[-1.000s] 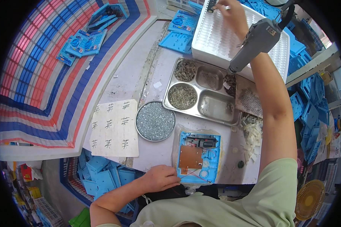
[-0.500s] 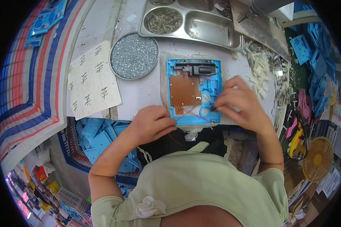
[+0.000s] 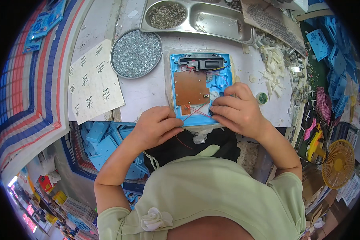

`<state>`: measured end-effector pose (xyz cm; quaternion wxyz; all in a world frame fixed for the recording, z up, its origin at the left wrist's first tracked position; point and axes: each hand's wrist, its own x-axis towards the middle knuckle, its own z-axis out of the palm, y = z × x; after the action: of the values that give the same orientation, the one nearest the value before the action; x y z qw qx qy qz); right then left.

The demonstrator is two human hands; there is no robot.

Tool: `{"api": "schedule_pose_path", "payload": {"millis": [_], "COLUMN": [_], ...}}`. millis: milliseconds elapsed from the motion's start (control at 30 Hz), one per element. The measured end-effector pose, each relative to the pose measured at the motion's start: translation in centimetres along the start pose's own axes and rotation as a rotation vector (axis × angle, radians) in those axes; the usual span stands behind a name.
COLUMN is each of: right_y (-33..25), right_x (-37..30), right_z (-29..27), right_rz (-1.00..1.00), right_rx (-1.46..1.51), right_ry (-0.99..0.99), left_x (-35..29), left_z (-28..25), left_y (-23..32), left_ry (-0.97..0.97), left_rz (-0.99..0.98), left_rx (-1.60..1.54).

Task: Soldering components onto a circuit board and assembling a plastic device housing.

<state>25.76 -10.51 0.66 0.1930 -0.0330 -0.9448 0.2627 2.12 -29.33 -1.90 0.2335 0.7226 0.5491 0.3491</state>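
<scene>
A light blue plastic casing (image 3: 200, 122) lies open in front of me, with a brown circuit board (image 3: 191, 89) and a black motor-like block (image 3: 210, 64) inside. Thin red wires (image 3: 196, 111) cross its lower part. At the lower left corner my left hand (image 3: 158, 126) is closed, thumb against fingers, where a red wire runs over the edge and hangs below. My right hand (image 3: 239, 109) reaches over the right side, its fingertips closed on a small dark round part (image 3: 211, 111). The fingers partly cover that part.
A round tray of small metal pins (image 3: 136, 54) and a lettered sheet (image 3: 94, 82) lie left. Behind stands a compartmented steel tray (image 3: 218, 22) with screws. White plastic pieces (image 3: 273, 66) and a small green roll (image 3: 262, 98) are right. Blue casings (image 3: 106, 148) fill a bag below.
My right hand has moved left and in over the casing, bringing the dark round part to its lower area. The green roll has come into view. My left hand stays at the corner.
</scene>
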Motion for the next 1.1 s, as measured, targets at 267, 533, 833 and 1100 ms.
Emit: {"api": "schedule_pose_path", "payload": {"millis": [267, 533, 833, 1100], "right_y": [0.2, 3.7, 4.4, 2.3], "right_x": [-1.3, -6.1, -7.1, -8.6], "right_z": [-0.2, -6.4, -7.3, -7.9], "right_rz": [0.065, 0.806, 0.931, 0.888], "right_rx": [0.005, -0.47, -0.166, 0.311], "right_ry": [0.068, 0.324, 0.401, 0.661], "left_x": [0.2, 1.4, 19.3, 27.6], "left_z": [0.1, -1.8, -6.2, -3.5], "left_y": [0.1, 1.8, -5.9, -10.3], "left_ry": [0.004, -0.155, 0.08, -0.31], "left_rz": [-0.003, -0.144, 0.1, 0.037], "left_rx": [-0.01, -0.028, 0.483, 0.958]}}
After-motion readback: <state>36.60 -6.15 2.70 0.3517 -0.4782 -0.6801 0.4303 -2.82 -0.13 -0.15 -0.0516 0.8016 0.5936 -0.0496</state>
